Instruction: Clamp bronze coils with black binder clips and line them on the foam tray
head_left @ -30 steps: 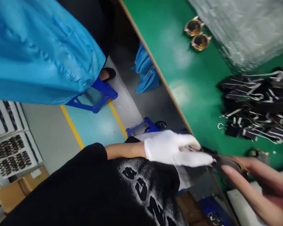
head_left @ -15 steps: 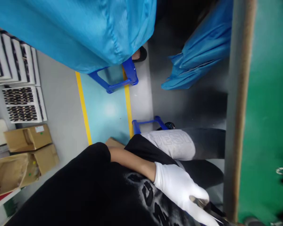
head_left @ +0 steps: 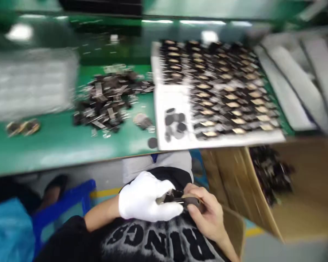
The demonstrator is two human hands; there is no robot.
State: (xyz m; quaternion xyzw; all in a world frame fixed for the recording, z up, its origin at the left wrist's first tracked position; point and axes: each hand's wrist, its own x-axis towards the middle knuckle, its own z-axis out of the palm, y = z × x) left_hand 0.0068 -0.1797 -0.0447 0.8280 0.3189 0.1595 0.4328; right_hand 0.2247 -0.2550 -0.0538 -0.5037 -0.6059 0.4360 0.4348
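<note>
In front of my dark shirt, my left hand [head_left: 147, 198], in a white glove, is closed around one end of a small dark piece with a shiny edge [head_left: 172, 195]. My bare right hand [head_left: 207, 213] pinches the rounded dark end of it [head_left: 191, 200] between thumb and fingers. The two hands almost meet; blur hides whether this is one part or two joined parts. Over the table edge lies a white tray [head_left: 177, 92] with rows of dark pieces bearing pale gold ovals. Several dark round discs [head_left: 177, 123] rest in its front left corner.
On the green table [head_left: 117, 149], a heap of dark parts [head_left: 109, 94] lies left of the tray, with a clear moulded tray [head_left: 30, 82] farther left. Two round rings [head_left: 23, 127] sit near it. An open cardboard box [head_left: 303, 185] with dark parts stands right. A blue stool [head_left: 62, 207] is at left.
The view has swung from the floor aisle and a neighbour's blue clothing to the table and my lap. My right hand has come into view, on the dark piece together with my left.
</note>
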